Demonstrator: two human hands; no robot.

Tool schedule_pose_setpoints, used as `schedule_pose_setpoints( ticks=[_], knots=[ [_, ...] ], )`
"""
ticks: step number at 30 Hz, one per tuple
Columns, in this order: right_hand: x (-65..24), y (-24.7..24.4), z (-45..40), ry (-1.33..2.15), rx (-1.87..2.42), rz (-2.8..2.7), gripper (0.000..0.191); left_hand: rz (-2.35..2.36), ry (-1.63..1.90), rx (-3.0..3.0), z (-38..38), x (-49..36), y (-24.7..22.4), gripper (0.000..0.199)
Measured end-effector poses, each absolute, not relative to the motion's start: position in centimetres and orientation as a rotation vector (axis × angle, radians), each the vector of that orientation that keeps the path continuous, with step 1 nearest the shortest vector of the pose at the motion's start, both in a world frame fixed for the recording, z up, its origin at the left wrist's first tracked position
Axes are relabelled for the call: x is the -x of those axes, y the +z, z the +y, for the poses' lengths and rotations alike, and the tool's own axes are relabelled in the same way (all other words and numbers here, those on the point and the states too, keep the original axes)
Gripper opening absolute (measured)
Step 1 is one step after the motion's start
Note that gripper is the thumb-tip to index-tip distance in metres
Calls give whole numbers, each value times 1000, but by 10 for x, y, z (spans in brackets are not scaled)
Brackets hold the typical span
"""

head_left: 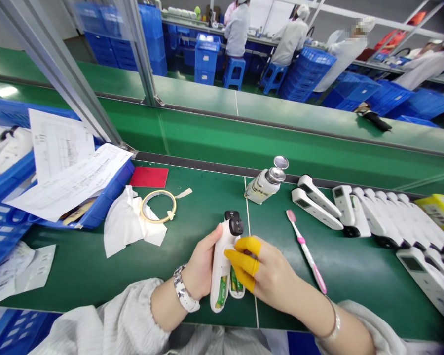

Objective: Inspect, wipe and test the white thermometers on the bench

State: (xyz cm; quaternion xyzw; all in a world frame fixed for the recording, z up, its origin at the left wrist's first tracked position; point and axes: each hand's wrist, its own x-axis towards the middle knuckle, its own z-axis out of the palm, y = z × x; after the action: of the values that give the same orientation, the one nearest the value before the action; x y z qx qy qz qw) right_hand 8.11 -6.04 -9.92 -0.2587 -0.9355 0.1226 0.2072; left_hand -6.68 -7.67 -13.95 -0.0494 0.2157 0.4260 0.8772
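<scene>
My left hand (203, 261) is wrapped around a white handheld thermometer (221, 264) with a black head. Its battery compartment is uncovered and green batteries show inside. A second white thermometer (238, 294) lies close against it on the right, also with green batteries exposed. My right hand (268, 271), with yellow finger cots on several fingers, is closed over the upper part of this pair. Its bent fingertips press on the white casings and partly hide the second thermometer. Whether a small part is pinched there cannot be made out.
Right of my hands lies a pink-and-white toothbrush (306, 249). A dispenser bottle (263, 186) with raised lid stands behind. Several white thermometers (385, 217) line the right. Left are a tape roll (144, 213), white cloth (118, 222), red card (149, 177) and blue bin (96, 217) with papers.
</scene>
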Motion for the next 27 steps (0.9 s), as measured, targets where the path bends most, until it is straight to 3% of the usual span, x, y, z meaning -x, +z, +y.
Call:
schedule_pose_setpoints(
  ticks=[27],
  knots=[
    [-81,-85,-64,276,720,-2735,24,404,864,57,-79,66,-144,38]
  ],
)
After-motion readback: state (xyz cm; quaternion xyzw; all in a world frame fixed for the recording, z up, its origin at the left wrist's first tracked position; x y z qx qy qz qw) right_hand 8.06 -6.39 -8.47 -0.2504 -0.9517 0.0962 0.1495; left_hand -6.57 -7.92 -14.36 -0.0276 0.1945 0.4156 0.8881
